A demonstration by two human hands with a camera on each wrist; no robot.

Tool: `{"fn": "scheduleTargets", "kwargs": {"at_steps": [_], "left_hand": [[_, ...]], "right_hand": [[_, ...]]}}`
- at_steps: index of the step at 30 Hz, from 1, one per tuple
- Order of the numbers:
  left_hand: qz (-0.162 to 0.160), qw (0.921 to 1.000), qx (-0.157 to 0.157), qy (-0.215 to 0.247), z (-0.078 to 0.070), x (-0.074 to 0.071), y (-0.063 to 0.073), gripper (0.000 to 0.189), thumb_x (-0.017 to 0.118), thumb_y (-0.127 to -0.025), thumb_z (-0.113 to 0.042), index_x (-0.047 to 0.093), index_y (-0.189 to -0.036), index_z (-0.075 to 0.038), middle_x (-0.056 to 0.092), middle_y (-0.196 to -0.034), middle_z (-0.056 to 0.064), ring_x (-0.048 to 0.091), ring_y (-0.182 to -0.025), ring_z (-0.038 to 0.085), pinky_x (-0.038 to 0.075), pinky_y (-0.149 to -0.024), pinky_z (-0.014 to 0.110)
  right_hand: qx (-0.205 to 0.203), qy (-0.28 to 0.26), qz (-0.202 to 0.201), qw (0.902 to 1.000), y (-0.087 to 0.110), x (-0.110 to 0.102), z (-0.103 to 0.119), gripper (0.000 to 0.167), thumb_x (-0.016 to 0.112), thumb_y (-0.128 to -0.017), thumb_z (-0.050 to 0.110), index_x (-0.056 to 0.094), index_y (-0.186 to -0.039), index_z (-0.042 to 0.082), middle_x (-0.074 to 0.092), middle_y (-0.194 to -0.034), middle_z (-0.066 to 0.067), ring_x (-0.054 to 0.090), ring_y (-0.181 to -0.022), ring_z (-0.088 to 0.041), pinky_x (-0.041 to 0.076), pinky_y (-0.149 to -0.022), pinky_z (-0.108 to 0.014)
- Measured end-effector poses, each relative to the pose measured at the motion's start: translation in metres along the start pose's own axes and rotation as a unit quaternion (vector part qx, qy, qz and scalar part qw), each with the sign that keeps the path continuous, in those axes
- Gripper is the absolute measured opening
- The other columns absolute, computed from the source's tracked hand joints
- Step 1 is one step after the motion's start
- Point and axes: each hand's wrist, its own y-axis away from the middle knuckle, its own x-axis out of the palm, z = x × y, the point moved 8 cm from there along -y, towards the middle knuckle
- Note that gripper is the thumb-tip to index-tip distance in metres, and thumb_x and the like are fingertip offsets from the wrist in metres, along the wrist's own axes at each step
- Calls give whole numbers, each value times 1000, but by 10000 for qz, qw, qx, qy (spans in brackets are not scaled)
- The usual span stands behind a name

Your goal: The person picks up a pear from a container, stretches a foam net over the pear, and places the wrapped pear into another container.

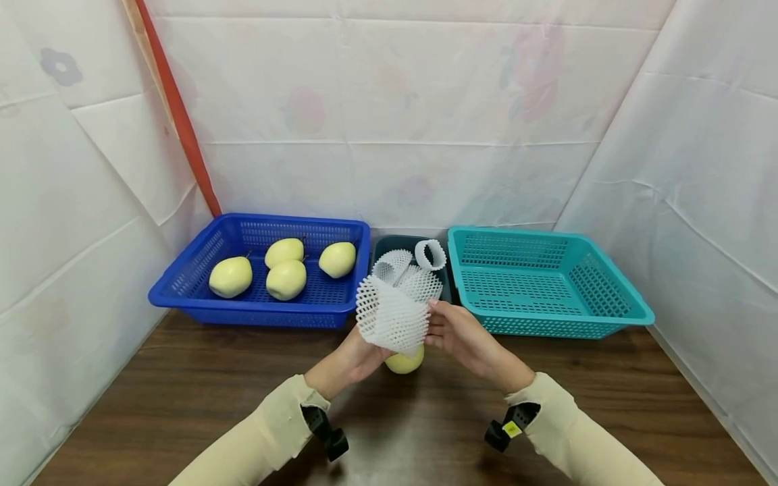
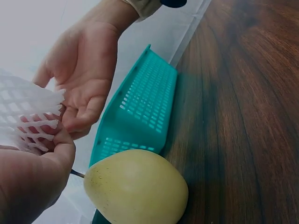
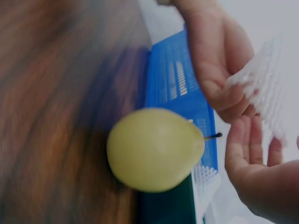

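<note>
A white foam fruit net (image 1: 395, 314) is spread between both hands over the table. My left hand (image 1: 355, 358) pinches its lower left edge; in the left wrist view, fingertips show through the mesh near its open end. My right hand (image 1: 464, 337) grips the net's right edge between thumb and curled fingers. Below the net a pale yellow pear (image 1: 404, 363) stands on the table, partly covered by the net in the head view. Its dark stem shows in both wrist views, where the pear (image 2: 138, 186) is apart from the hands.
A blue basket (image 1: 261, 314) with several pears (image 1: 286, 280) is at the left. Behind the hands, a small dark green basket (image 1: 395, 240) holds several foam nets (image 1: 430, 254). A turquoise basket (image 1: 559, 325) stands at the right. White sheets surround the brown table (image 1: 419, 432).
</note>
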Motion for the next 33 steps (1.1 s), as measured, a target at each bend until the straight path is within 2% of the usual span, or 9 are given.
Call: {"fn": "scheduleTargets", "kwargs": {"at_steps": [4, 7, 11, 16, 18, 21, 25, 28, 33], "left_hand": [[-27, 9999, -95, 137, 0, 1, -1, 26, 32, -105, -20, 52, -122, -15, 61, -111, -2, 57, -99, 13, 46, -82, 32], [-120, 9990, -195, 388, 1, 0, -2, 27, 31, -106, -22, 53, -121, -14, 62, -110, -1, 57, -98, 13, 46, -81, 31], [-375, 9946, -371, 898, 3, -4, -3, 27, 30, -106, -18, 50, -122, -11, 63, -107, 0, 58, -98, 13, 46, -82, 30], [-581, 9887, -543, 1271, 5, -10, -4, 38, 23, -107, -20, 31, -141, -5, 59, -111, 0, 56, -100, 11, 45, -83, 28], [-676, 9892, -585, 1160, 6, -14, -4, 41, 22, -107, -23, 29, -142, -4, 59, -110, -1, 57, -99, 10, 45, -81, 27], [-915, 9907, -648, 774, 10, -22, -4, 41, 24, -107, -25, 37, -136, -1, 62, -102, -2, 59, -92, 9, 46, -74, 27], [-1332, 9880, -717, 309, 17, -34, -4, 38, 29, -106, -26, 48, -127, 1, 66, -92, -1, 62, -82, 9, 47, -68, 27], [-1665, 9835, -701, -20, 21, -44, -2, 37, 33, -105, -27, 55, -119, 0, 66, -85, -1, 62, -73, 8, 47, -61, 26], [-1982, 9767, -719, -401, 26, -56, -1, 33, 37, -104, -28, 60, -106, -4, 65, -75, -2, 59, -63, 7, 43, -52, 23]], "right_hand": [[224, -977, 311, 9945, -3, 4, -4, 26, 34, -105, 26, 45, -116, 5, 59, -107, -9, 57, -99, -20, 47, -86, -34], [395, -1369, 405, 9890, -4, 6, -7, 29, 32, -105, 29, 39, -123, 7, 57, -112, -7, 55, -103, -19, 45, -89, -34], [632, -1597, 357, 9845, -4, 8, -11, 32, 33, -105, 31, 36, -128, 9, 56, -115, -5, 55, -103, -17, 44, -87, -31], [876, -1656, 36, 9823, -7, 6, -24, 35, 35, -104, 31, 37, -131, 9, 58, -112, -4, 58, -99, -14, 46, -84, -28], [941, -1607, -109, 9824, -9, 3, -30, 33, 35, -105, 31, 39, -131, 10, 60, -111, -3, 59, -98, -14, 46, -83, -29], [978, -1511, -256, 9833, -11, -2, -40, 30, 35, -105, 30, 49, -124, 12, 63, -108, -2, 60, -96, -13, 46, -83, -30], [871, -1385, -371, 9858, -12, -8, -49, 28, 37, -105, 29, 60, -108, 14, 66, -101, -1, 61, -91, -12, 47, -78, -29], [699, -1181, -365, 9899, -13, -11, -52, 27, 37, -105, 27, 60, -103, 13, 66, -95, 0, 61, -84, -11, 47, -72, -29], [558, -879, -456, 9935, -14, -16, -57, 25, 37, -105, 24, 55, -109, 7, 64, -90, -1, 60, -80, -11, 47, -69, -30]]}}
